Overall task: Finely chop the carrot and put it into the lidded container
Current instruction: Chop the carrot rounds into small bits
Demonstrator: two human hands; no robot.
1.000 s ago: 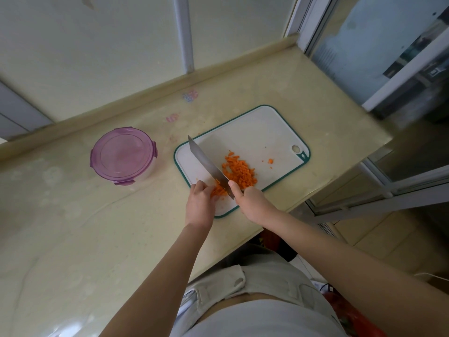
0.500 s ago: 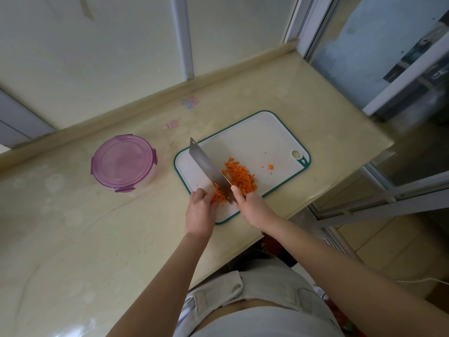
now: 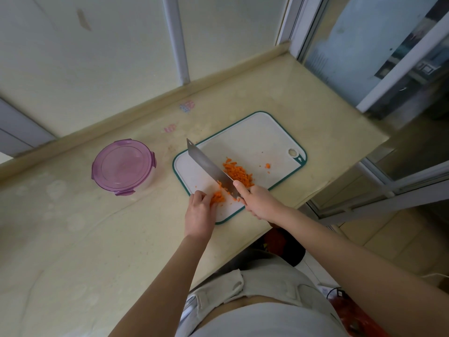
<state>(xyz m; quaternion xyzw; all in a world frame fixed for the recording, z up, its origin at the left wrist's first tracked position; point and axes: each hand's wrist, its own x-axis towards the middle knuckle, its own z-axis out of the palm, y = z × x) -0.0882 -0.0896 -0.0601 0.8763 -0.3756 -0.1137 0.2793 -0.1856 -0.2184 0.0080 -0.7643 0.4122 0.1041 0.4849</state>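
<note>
right hand (image 3: 261, 203) grips the knife (image 3: 209, 166), its blade pointing away and left across the cutting board (image 3: 255, 139). left hand (image 3: 200, 212) holds the carrot (image 3: 218, 197) with curled fingers beside the blade; chopped pile (image 3: 239, 175) lies right of it.

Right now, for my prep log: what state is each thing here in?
lidded container, lid on, shut.
carrot, chopped small, piled on both sides of the blade.
knife, gripped, blade slanting across the board.
cutting board, flat on the counter.
left hand, curled fingers hold carrot bits.
right hand, grips the knife handle.
</note>
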